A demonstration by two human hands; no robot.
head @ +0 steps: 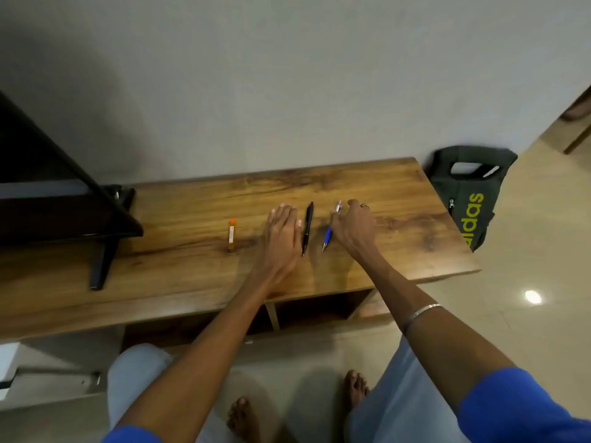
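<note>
A black pen [307, 228] and a blue pen with a white top [327, 236] lie side by side on the wooden table [192, 266]. A small orange stick [231, 234] lies further left. My left hand [281, 238] rests flat on the table with straight fingers, just left of the black pen, its thumb close to the barrel. My right hand [353, 225] sits to the right of the blue pen with fingers curled. Its thumb and forefinger pinch the pen's upper part, and the pen's tip still lies on the wood.
A black stand with angled legs [105, 238] occupies the table's left end. A dark bag with yellow lettering [470, 199] leans against the wall past the table's right end. Open shelves [303, 314] run under the top. My bare feet stand on the tiled floor [527, 330].
</note>
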